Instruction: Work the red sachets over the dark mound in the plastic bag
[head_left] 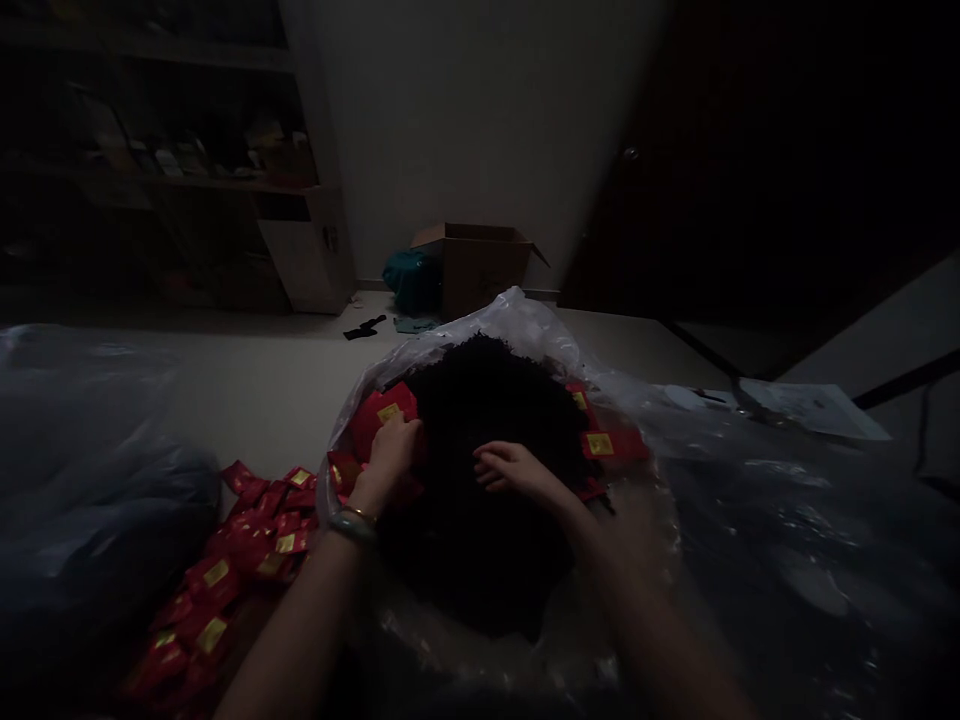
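One red packet [401, 396], likely light and slick, best pinched by its edge, lies at the dark heap [480, 400]'s ten o'clock. Left hand [391, 447] touches it, right hand [517, 470] curls apart; both grips unclear.

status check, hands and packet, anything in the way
Left hand at red packet, grip unclear. Right hand over dark heap, fingers curled. More packets at heap's right edge, nothing visibly blocking.

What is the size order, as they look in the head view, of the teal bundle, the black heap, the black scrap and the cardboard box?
Largest to smallest:
1. black heap
2. cardboard box
3. teal bundle
4. black scrap
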